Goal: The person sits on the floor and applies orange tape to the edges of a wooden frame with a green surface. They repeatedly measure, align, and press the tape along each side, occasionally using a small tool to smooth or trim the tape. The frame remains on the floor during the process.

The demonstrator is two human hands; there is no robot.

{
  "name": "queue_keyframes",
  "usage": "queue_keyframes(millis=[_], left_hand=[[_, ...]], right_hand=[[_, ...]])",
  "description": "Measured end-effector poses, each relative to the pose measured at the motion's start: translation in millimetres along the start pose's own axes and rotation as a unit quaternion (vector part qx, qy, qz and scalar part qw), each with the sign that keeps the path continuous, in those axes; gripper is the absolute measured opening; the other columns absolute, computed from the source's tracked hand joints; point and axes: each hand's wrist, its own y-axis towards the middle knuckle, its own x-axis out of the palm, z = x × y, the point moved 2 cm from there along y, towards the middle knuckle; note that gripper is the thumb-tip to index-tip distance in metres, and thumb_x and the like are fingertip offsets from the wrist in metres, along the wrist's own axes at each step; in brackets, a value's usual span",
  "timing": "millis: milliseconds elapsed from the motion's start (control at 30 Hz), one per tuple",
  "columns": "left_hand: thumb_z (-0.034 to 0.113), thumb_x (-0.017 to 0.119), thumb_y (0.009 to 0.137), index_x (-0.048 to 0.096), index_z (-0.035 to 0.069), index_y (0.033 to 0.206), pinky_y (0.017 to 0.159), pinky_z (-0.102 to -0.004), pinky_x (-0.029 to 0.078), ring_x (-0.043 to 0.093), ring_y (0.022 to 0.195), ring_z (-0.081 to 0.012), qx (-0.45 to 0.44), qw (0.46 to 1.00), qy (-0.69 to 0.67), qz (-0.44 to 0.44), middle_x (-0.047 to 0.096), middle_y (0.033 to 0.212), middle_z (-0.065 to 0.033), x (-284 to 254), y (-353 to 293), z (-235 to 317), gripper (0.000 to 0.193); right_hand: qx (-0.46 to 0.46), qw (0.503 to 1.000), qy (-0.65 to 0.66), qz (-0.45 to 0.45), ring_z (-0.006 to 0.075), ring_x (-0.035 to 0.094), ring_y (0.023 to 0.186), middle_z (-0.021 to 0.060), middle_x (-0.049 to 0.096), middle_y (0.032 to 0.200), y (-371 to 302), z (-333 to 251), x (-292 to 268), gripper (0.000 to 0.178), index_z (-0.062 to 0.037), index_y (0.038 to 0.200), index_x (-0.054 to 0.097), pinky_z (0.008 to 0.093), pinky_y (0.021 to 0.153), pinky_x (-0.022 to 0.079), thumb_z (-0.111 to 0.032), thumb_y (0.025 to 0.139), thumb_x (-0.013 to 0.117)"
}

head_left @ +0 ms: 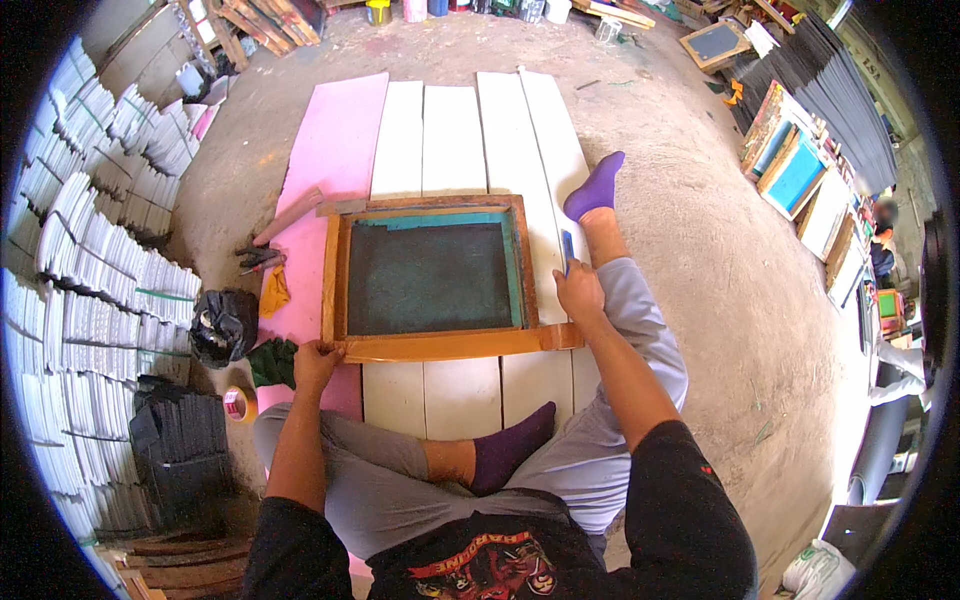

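A wooden screen-printing frame (527, 262) with dark green mesh (430, 275) lies flat in front of me. Brown tape (450, 346) runs along its near side, and the tape's right end sticks out past the corner. My left hand (317, 364) is closed at the near left corner, its fingers pinching the tape's end against the frame. Just right of the frame, my right hand (581, 292) is wrapped round a blue utility knife (568, 250) pointing away from me. Whether its blade is out cannot be made out.
Pink (325, 150) and white boards (455, 130) lie under the frame. Left of it are a mallet-like wooden tool (290, 215), pliers (262, 258), a yellow cloth (274, 290), a black bag (224, 325) and a tape roll (240, 404). Stacked white sheets (100, 250) line the left; screens (795, 170) lean right.
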Motion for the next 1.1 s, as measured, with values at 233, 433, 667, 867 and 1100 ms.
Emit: queue_keyframes(millis=[233, 433, 667, 867, 1100], left_hand=[[0.02, 0.083, 0.08, 0.076, -0.003, 0.094, 0.07, -0.0349, 0.056, 0.073, 0.074, -0.0199, 0.014, 1.0, -0.01, -0.011, 0.076, 0.082, -0.0143, -8, -5, 7, 0.028], [0.019, 0.082, 0.08, 0.075, -0.005, 0.093, 0.069, -0.0342, 0.056, 0.072, 0.072, -0.0193, 0.01, 1.0, -0.019, -0.013, 0.076, 0.081, -0.0141, -10, -4, 6, 0.028], [0.02, 0.083, 0.079, 0.076, -0.003, 0.092, 0.068, -0.0357, 0.055, 0.072, 0.071, -0.0196, 0.014, 0.995, -0.099, -0.013, 0.075, 0.08, -0.0137, 6, 10, -22, 0.027], [0.021, 0.083, 0.079, 0.076, -0.003, 0.091, 0.068, -0.0361, 0.054, 0.072, 0.073, -0.0209, 0.017, 0.999, -0.044, -0.014, 0.075, 0.079, -0.0143, -7, 0, 3, 0.027], [0.025, 0.084, 0.079, 0.076, -0.002, 0.092, 0.067, -0.0363, 0.053, 0.071, 0.073, -0.0208, 0.038, 0.999, -0.031, -0.01, 0.075, 0.08, -0.0147, -4, 3, 3, 0.03]], right_hand=[[0.1, 0.992, -0.079, -0.008, 0.0395, 0.062, 0.117, 0.0231, 0.06, 0.125, 36, 4, 33, 0.035, 0.0013, 0.124, 0.054, 0.0479, 0.092, 0.056, -0.017, 0.094, 0.058], [0.099, 0.993, 0.042, 0.039, 0.043, 0.065, 0.108, 0.0325, 0.062, 0.112, 37, 6, 28, 0.031, 0.0092, 0.113, 0.056, 0.0526, 0.089, 0.054, -0.01, 0.089, 0.056], [0.097, 0.909, 0.405, 0.005, 0.0176, 0.067, 0.06, 0.0118, 0.065, 0.084, -31, -2, 2, 0.035, 0.0032, 0.13, 0.049, 0.0321, 0.049, 0.054, -0.004, 0.096, 0.058], [0.126, 0.901, 0.402, -0.104, 0.0166, 0.068, 0.062, 0.0103, 0.065, 0.076, -139, -36, -25, 0.035, 0.0017, 0.132, 0.051, 0.0323, 0.049, 0.054, -0.01, 0.099, 0.058], [0.061, 0.985, 0.159, -0.01, 0.0381, 0.071, 0.07, 0.0248, 0.069, 0.079, -191, -21, 23, 0.038, 0.0022, 0.129, 0.051, 0.0489, 0.059, 0.056, -0.017, 0.097, 0.061]])
